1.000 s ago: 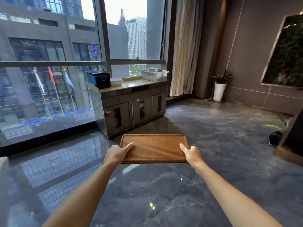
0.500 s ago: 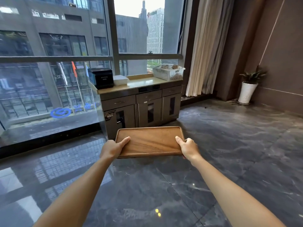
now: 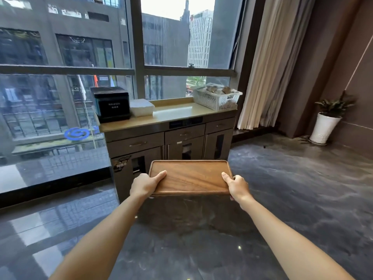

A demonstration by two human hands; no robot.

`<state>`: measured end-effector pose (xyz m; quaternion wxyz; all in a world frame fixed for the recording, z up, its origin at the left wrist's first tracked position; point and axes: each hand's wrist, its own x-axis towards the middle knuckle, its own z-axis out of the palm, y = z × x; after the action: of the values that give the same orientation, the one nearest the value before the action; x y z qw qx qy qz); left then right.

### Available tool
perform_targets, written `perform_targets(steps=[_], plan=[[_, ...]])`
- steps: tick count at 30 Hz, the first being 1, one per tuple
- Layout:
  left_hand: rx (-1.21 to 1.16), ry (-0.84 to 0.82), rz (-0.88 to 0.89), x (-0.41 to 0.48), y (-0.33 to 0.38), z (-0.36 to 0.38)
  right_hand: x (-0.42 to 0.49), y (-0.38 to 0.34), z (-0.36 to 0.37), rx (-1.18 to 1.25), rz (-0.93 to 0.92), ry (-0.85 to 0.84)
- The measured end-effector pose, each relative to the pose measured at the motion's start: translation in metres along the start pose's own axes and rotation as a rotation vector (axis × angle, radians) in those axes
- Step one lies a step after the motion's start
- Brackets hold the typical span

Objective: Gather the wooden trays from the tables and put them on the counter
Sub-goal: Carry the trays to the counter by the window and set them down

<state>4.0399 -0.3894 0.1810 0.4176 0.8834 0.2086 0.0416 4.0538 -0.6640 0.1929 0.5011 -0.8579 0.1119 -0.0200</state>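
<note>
Both forearms reach fwd from the bottom edge, elbows cut off. Left hand (image 3: 144, 185) and right hand (image 3: 238, 186) each clamp a short end of the wooden tray (image 3: 190, 176), thumbs on top, other fingers hidden under it. Tray is held roughly level in the air above the dark marble floor (image 3: 302, 199), long axis running left-right, far long edge toward the counter (image 3: 171, 115). It's a brown rectangle w/ rounded corners, low raised rim, diagonal grain, nothing on it. On the countertop: black box (image 3: 111, 104), white folded stack (image 3: 142, 107), white basket (image 3: 217, 98); basket contents hard to make out.
</note>
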Motion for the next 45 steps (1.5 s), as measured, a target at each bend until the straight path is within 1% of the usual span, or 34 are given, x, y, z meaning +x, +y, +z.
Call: perform_targets(steps=[5, 9, 15, 20, 24, 29, 36, 42, 45], plan=[[0.002, -0.006, -0.040, 0.110, 0.029, 0.060, 0.137, 0.007, 0.019, -0.010, -0.001, -0.051], [0.030, 0.027, -0.052, 0.207, 0.066, 0.104, 0.257, 0.005, 0.036, -0.030, -0.027, -0.082], [0.030, 0.098, -0.063, 0.354, 0.150, 0.140, 0.440, -0.046, 0.037, -0.068, -0.090, -0.116], [0.024, 0.151, -0.093, 0.460, 0.196, 0.149, 0.558, -0.084, 0.057, -0.017, -0.108, -0.173], [0.022, 0.157, -0.114, 0.539, 0.211, 0.165, 0.642, -0.095, 0.086, -0.006, -0.115, -0.220], [0.052, 0.123, -0.112, 0.664, 0.226, 0.194, 0.766, -0.113, 0.135, -0.032, -0.111, -0.248], [0.007, 0.152, -0.133, 0.837, 0.265, 0.201, 0.929, -0.178, 0.194, -0.141, -0.154, -0.245], [-0.056, 0.160, -0.187, 0.942, 0.278, 0.203, 1.038, -0.221, 0.243, -0.157, -0.173, -0.297], [-0.039, 0.180, -0.232, 0.987, 0.274, 0.209, 1.087, -0.232, 0.275, -0.161, -0.179, -0.339]])
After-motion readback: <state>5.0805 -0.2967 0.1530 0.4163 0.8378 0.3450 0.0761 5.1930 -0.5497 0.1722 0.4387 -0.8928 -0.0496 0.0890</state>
